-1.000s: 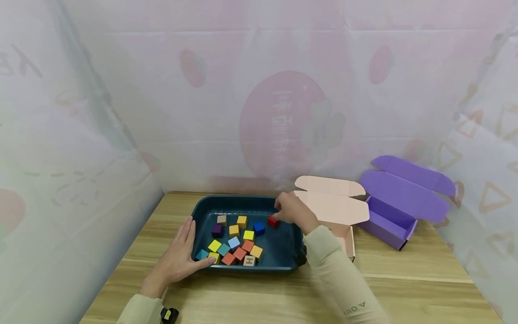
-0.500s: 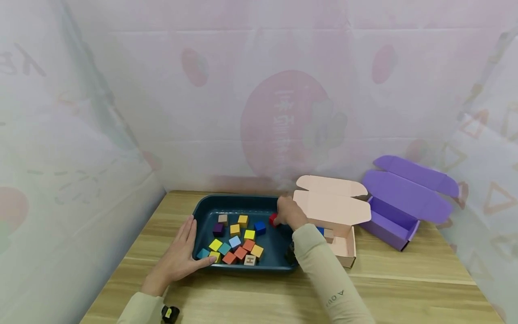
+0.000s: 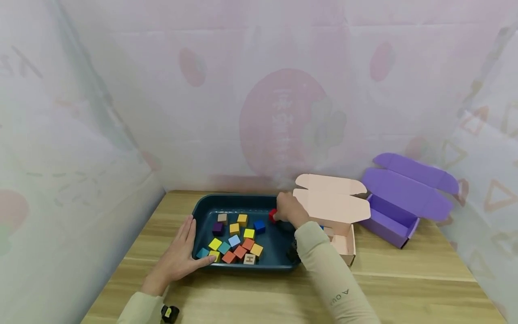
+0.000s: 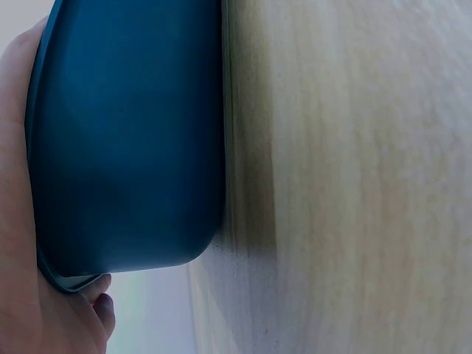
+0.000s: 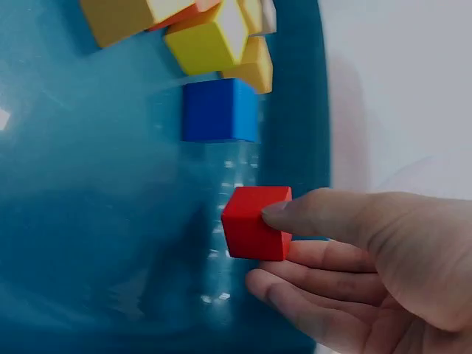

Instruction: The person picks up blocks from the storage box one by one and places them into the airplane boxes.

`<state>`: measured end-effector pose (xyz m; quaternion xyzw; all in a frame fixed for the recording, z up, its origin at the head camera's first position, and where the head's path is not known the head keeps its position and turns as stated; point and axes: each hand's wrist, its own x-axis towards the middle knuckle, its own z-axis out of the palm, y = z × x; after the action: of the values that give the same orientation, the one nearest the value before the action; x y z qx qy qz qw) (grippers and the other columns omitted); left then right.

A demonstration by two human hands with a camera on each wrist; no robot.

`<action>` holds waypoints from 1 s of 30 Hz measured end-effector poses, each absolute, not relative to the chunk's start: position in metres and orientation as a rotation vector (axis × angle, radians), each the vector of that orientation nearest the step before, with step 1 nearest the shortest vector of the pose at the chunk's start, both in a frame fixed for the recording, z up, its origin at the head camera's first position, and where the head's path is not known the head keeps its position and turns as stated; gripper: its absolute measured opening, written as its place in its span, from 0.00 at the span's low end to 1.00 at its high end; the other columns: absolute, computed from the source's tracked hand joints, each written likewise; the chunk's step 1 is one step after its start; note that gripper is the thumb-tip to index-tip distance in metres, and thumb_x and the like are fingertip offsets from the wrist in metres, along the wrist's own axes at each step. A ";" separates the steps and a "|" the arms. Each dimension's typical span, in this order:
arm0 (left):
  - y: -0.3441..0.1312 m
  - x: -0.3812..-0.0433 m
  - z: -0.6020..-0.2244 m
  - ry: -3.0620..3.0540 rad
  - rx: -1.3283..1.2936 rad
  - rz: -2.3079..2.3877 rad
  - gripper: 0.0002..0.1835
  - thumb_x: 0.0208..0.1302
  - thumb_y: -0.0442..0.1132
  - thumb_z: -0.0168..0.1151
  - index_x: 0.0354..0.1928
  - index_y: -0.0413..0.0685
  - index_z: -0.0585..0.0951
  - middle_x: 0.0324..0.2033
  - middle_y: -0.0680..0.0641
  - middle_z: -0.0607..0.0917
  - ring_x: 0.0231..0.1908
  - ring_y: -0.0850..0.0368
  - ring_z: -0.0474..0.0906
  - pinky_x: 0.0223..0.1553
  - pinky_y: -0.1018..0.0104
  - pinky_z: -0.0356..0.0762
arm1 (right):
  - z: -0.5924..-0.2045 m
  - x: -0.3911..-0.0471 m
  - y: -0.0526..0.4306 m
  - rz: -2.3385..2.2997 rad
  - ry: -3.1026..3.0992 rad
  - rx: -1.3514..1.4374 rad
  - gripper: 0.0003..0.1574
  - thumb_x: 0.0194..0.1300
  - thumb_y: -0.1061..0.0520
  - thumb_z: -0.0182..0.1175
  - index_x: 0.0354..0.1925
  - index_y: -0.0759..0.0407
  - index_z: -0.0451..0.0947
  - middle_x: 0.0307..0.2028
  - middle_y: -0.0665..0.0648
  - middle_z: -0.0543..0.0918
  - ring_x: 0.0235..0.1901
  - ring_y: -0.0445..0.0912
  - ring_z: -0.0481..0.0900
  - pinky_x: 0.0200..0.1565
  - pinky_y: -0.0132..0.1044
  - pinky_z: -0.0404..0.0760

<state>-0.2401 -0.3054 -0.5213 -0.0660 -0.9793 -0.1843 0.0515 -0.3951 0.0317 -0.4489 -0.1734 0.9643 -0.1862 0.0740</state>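
In the head view, my right hand (image 3: 290, 211) pinches a red cube (image 3: 273, 215) at the right side of a dark teal tray (image 3: 279, 266). The right wrist view shows the thumb on one face of this red cube (image 5: 254, 225) and fingers on the other side. Close to it sits a blue cube (image 3: 259, 226). My left hand (image 3: 176, 256) rests against the tray's left rim with straight fingers, its thumb over the front rim. The left wrist view has the tray's outer wall (image 4: 133, 147) beside that hand.
Several cubes lie in the tray, among them a purple one (image 3: 217, 228) and one marked H (image 3: 249, 259). To the right stand a peach box (image 3: 332, 204) with cubes inside, partly hidden by my sleeve, and a purple box (image 3: 388, 222), both with raised lids.
My right forearm has swung left, uncovering more of the peach box. The red cube has shifted slightly within my right hand's hold. My left hand has stayed in place.
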 end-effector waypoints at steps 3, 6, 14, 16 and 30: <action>-0.305 -0.241 -0.520 -2.979 -0.200 -0.550 0.72 0.57 0.78 0.65 0.84 0.34 0.45 0.85 0.34 0.42 0.83 0.30 0.42 0.78 0.27 0.52 | -0.435 -0.392 0.038 -0.577 2.880 -0.563 0.14 0.61 0.58 0.76 0.24 0.60 0.82 0.25 0.55 0.80 0.23 0.46 0.75 0.29 0.35 0.78; -0.305 -0.241 -0.519 -2.977 -0.200 -0.548 0.72 0.57 0.78 0.65 0.84 0.33 0.46 0.85 0.33 0.42 0.83 0.30 0.43 0.78 0.27 0.52 | -0.423 -0.387 0.046 -0.587 2.863 -0.622 0.17 0.62 0.58 0.75 0.19 0.60 0.83 0.18 0.52 0.77 0.19 0.44 0.69 0.24 0.33 0.71; -0.308 -0.241 -0.518 -2.985 -0.189 -0.554 0.71 0.57 0.77 0.65 0.84 0.33 0.45 0.85 0.33 0.42 0.83 0.30 0.43 0.78 0.27 0.51 | -0.410 -0.369 0.074 -0.656 2.845 -0.696 0.06 0.62 0.59 0.75 0.33 0.60 0.88 0.31 0.54 0.86 0.26 0.46 0.78 0.30 0.34 0.81; -0.309 -0.241 -0.517 -2.987 -0.185 -0.548 0.71 0.57 0.77 0.65 0.84 0.33 0.45 0.85 0.33 0.43 0.83 0.30 0.43 0.78 0.26 0.51 | -0.408 -0.365 0.082 -0.667 2.834 -0.706 0.07 0.62 0.59 0.75 0.37 0.62 0.89 0.34 0.56 0.87 0.28 0.47 0.79 0.33 0.35 0.83; -0.310 -0.243 -0.518 -2.980 -0.206 -0.561 0.72 0.57 0.77 0.66 0.84 0.33 0.45 0.85 0.33 0.42 0.83 0.30 0.43 0.78 0.27 0.52 | -0.395 -0.349 0.153 -0.748 2.786 -0.738 0.08 0.62 0.61 0.73 0.41 0.62 0.88 0.35 0.54 0.91 0.35 0.44 0.86 0.46 0.43 0.90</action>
<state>-0.2431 -0.3097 -0.5178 -0.0677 -0.9792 -0.1842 0.0510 -0.3495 0.1528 -0.3954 -0.2471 0.9325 -0.2504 0.0821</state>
